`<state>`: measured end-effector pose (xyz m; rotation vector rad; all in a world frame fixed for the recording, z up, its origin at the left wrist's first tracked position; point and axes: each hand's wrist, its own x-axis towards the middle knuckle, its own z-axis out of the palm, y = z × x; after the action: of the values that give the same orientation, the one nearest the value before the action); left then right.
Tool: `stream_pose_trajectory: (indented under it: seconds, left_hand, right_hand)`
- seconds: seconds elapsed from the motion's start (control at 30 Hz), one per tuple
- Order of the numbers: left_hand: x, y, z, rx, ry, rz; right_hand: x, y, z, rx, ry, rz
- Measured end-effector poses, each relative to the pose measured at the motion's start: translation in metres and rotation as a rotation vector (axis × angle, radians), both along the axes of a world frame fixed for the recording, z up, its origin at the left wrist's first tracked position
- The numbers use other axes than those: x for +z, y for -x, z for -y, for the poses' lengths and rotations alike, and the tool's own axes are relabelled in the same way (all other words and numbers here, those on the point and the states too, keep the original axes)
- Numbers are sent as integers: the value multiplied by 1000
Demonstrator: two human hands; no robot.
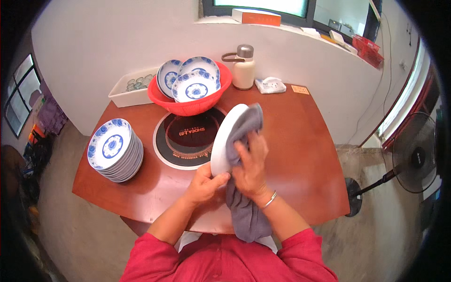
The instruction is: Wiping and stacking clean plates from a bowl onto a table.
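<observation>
My left hand [208,183] grips the lower edge of a white plate [222,144], which is tilted up on its side over the table. A grey cloth [248,215] is in my right hand [252,165], pressed against the plate's right face and hanging down past the table's front edge. To the left stands a stack of blue-and-white patterned plates [112,146]. Behind the held plate, a red plastic basket [190,107] holds several plates [196,90] of the same pattern, leaning against each other.
The basket overlaps the back of a round black induction cooktop [183,155] in the wooden table [299,158]. A white tray [132,98] with small glasses, a cream flask [243,72] and a tissue pack [270,85] stand by the wall. A fan [414,155] stands at right.
</observation>
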<state>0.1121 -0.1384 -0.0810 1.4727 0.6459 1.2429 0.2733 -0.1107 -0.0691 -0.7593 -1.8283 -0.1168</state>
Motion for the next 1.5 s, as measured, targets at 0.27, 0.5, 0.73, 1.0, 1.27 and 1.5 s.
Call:
stream_pose_trajectory:
  seconds: [0.27, 0.5, 0.73, 1.0, 1.27, 1.5]
  left_hand:
    - [6, 10, -14, -172, 317, 590]
    - [6, 25, -26, -76, 327, 837]
    - [-22, 29, -30, -110, 408, 886]
    - [10, 34, -27, -26, 298, 819]
    - [8, 29, -21, -68, 244, 689]
    - [6, 30, -22, -44, 241, 630]
  right_hand:
    - [-6, -30, -31, 96, 401, -351]
    - [-25, 18, -2, 21, 331, -187]
    - [-10, 39, 23, 83, 123, 197]
    - [-12, -1, -12, -5, -15, 105]
    - [-3, -8, -15, -24, 98, -136]
    - [0, 3, -6, 8, 25, 90]
